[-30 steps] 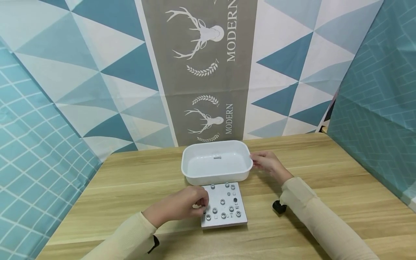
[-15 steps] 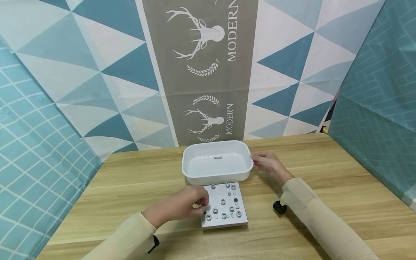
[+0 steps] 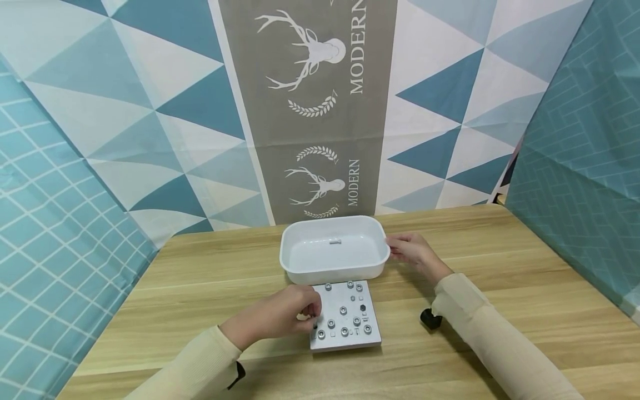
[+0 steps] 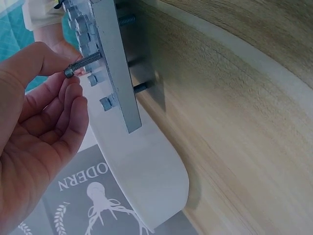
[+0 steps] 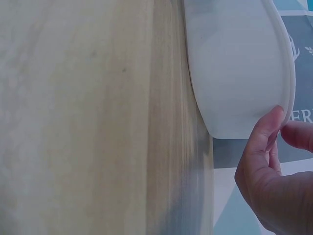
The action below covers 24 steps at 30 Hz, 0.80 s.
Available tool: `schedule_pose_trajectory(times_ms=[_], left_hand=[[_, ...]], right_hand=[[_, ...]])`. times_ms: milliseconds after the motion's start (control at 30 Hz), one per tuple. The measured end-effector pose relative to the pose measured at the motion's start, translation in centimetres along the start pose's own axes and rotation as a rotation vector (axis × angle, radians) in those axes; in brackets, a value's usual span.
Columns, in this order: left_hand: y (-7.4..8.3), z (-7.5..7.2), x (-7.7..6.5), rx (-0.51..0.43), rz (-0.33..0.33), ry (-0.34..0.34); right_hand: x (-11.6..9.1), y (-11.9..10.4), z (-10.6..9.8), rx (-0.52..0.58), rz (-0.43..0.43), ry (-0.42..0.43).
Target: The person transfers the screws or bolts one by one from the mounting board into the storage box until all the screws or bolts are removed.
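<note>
My left hand [image 3: 287,312] is over the left edge of a silver metal plate [image 3: 328,300] fitted with several socket-head bolts. In the left wrist view its thumb and forefinger pinch the head of a bolt [image 4: 85,62], whose threaded tip meets the plate's face. Other bolt heads stand out from that face, and a few threaded ends poke through beneath. At the right end of a white plastic tray [image 3: 332,276], my right hand [image 3: 414,254] holds the rim between thumb and fingertips. Inside the tray lies one loose small bolt [image 3: 335,241].
The tray stands directly behind the plate on the wooden table [image 3: 215,266]. A patterned cloth [image 3: 320,111] hangs as a backdrop at the table's far edge, with blue cloths at both sides. Black pieces [image 3: 430,319] show at the wrists beneath the sleeves.
</note>
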State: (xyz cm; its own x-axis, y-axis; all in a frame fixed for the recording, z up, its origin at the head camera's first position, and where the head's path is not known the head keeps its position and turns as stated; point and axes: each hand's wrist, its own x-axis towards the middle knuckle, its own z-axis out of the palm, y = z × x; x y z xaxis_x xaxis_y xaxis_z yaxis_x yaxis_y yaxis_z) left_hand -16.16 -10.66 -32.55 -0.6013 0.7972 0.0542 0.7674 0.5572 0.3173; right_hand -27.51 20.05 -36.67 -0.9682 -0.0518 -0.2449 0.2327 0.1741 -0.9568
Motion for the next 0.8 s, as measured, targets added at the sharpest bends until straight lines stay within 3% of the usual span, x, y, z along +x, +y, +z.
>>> schedule_pose_trajectory(times_ms=[567,800], left_hand=[[-0.07,0.21,0.00,-0.015,-0.005,-0.003],[-0.22,0.07,0.02,-0.016,0.032,0.020]], right_hand=[[0.10,0.36,0.02,0.042,-0.010,-0.020],[0.20,0.28,-0.07,0.053,-0.008,-0.020]])
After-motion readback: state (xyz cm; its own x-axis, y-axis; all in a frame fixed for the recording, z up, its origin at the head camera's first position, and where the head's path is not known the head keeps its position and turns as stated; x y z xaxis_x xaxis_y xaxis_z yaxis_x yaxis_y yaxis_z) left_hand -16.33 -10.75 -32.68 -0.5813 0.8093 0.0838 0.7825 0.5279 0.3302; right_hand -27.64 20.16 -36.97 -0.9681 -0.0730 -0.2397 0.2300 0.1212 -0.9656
